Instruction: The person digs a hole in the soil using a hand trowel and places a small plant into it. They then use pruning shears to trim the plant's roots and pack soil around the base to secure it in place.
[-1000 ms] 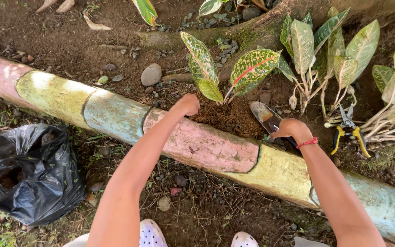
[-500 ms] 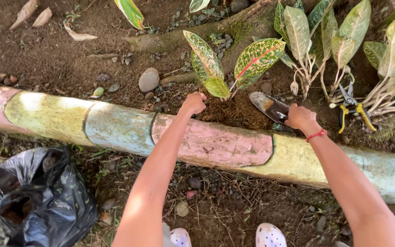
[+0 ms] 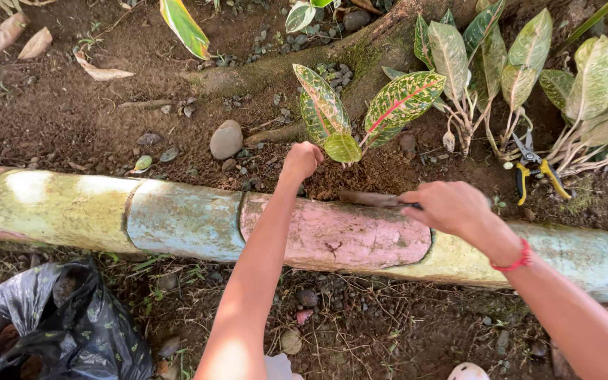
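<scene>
Bare garden soil [image 3: 72, 105] lies beyond the pastel-painted log border [image 3: 177, 218]; just past it, left hand [image 3: 301, 160] fingers clench the small variegated plant [image 3: 343, 116] at its base, apparently steadying it, while right hand [image 3: 452, 207] grips a soiled metal trowel [image 3: 367, 199] levelled beside its roots.

Trowel blade [image 3: 369, 199]: motion-blurred, seen edge-on; handle hidden inside right hand [image 3: 450, 208].
Left hand [image 3: 301, 160]: fingertips hidden behind the knuckles; grip on the plant stems [image 3: 350, 156] not discernible.
Black plastic bag [image 3: 43, 331]: cut off by left and bottom edges (contents indistinct).
Painted log border [image 3: 184, 218]: both ends beyond the frame.
Shoe tips [image 3: 467, 371]: cropped at bottom edge.
</scene>
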